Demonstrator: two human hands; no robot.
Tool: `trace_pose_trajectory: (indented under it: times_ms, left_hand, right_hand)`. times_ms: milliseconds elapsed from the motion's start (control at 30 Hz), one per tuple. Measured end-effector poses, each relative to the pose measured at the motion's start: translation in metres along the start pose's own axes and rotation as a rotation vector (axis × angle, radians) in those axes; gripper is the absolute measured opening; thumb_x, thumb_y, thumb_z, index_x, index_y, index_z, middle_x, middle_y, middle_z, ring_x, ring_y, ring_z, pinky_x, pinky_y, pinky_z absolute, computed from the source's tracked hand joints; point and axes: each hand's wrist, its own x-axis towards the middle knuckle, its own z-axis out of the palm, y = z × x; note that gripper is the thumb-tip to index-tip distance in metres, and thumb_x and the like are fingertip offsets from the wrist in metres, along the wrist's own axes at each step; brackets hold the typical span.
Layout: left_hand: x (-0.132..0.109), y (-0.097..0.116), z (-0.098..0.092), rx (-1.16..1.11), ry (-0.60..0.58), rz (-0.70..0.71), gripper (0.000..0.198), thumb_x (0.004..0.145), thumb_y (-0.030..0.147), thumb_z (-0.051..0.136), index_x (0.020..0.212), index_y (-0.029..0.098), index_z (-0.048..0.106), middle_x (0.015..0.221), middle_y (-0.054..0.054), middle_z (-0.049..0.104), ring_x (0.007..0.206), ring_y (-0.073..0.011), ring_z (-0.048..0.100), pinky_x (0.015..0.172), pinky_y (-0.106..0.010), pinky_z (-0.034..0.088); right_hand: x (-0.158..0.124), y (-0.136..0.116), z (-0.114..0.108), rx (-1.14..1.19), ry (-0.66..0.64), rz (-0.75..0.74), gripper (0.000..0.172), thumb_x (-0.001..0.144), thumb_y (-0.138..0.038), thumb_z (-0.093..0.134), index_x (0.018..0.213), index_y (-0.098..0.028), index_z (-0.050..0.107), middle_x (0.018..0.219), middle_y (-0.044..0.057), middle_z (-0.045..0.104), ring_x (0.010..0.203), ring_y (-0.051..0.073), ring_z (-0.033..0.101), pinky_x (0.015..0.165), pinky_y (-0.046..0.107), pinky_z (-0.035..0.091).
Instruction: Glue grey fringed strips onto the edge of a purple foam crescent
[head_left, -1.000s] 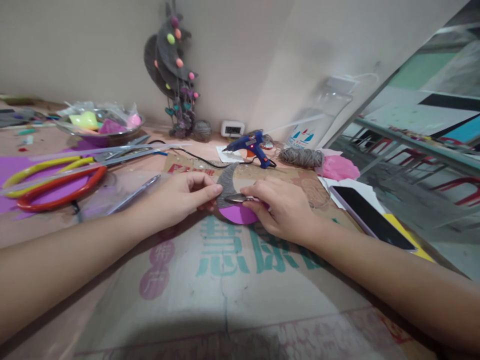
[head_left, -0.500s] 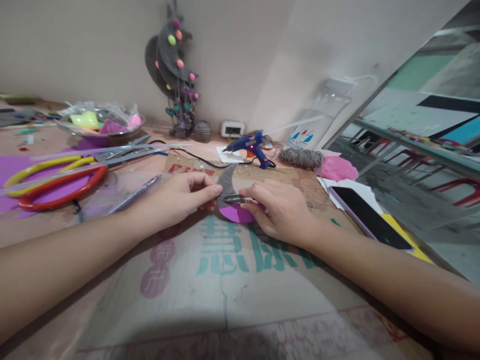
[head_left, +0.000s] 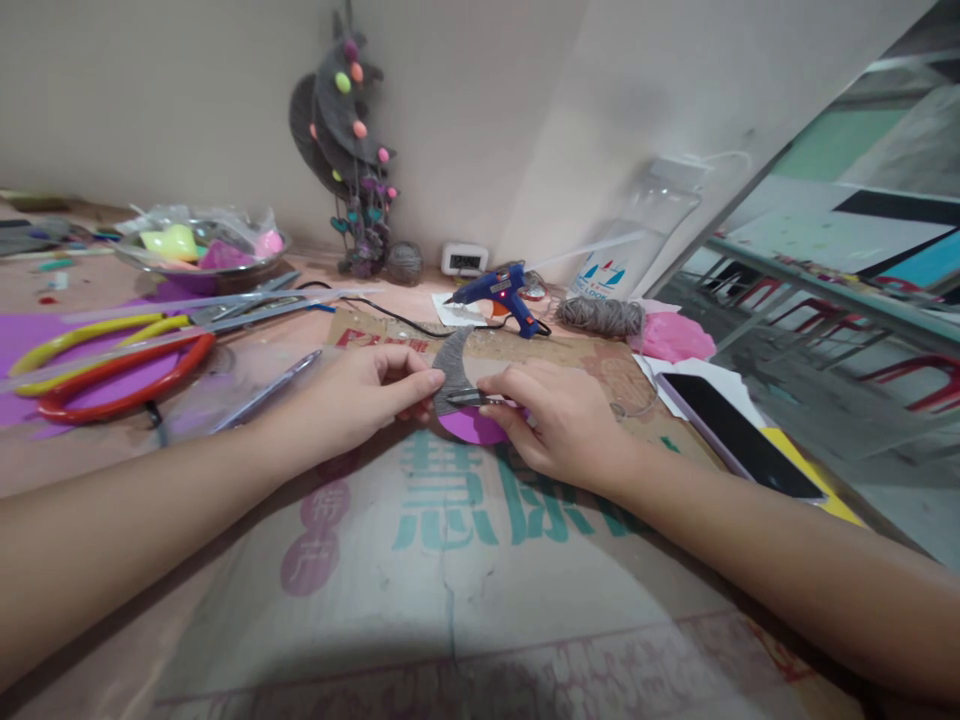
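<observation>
Pinching the grey crescent (head_left: 452, 362) over the cardboard (head_left: 352, 630) with the left hand (head_left: 379, 385), gripping a thin metal tool (head_left: 466, 398) in the right hand (head_left: 559, 415), crossing the crescent's lower end, possibly risking snagging by slipping!

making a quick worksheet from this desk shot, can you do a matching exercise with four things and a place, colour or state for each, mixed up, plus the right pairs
Things:
1. crescent
2. tweezers
3. glue gun
4. phone

Descriptions:
A. blue, near the white clock
B. held in the right hand
C. lying flat, screen black
D. grey, pinched by the left hand

Right pairs: 1-D, 2-B, 3-A, 4-C
</observation>
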Motion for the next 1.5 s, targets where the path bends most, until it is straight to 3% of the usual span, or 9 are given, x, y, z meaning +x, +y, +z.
trace_pose_trajectory:
  times_ms: [700, 1500]
  left_hand:
    - [0.001, -0.006, -0.003, 0.143, 0.015, 0.015, 0.032, 0.083, 0.045, 0.054, 0.067, 0.019, 0.060, 0.063, 0.002, 0.064, 0.059, -0.0115, 0.056, 0.057, -0.023, 0.039]
    - [0.001, -0.003, -0.001, 0.064, 0.025, 0.005, 0.028, 0.082, 0.041, 0.056, 0.065, 0.019, 0.059, 0.060, 0.003, 0.062, 0.058, -0.0107, 0.056, 0.058, -0.022, 0.041]
  right_hand:
    - [0.001, -0.005, -0.001, -0.042, 0.000, 0.010, 0.023, 0.093, -0.029, 0.043, 0.092, -0.015, 0.062, 0.077, 0.005, 0.064, 0.071, 0.018, 0.053, 0.062, 0.029, 0.033]
    - [0.001, 0.000, 0.003, -0.018, 0.049, -0.011, 0.022, 0.093, -0.029, 0.045, 0.092, -0.015, 0.063, 0.075, 0.004, 0.064, 0.069, 0.017, 0.054, 0.062, 0.028, 0.035]
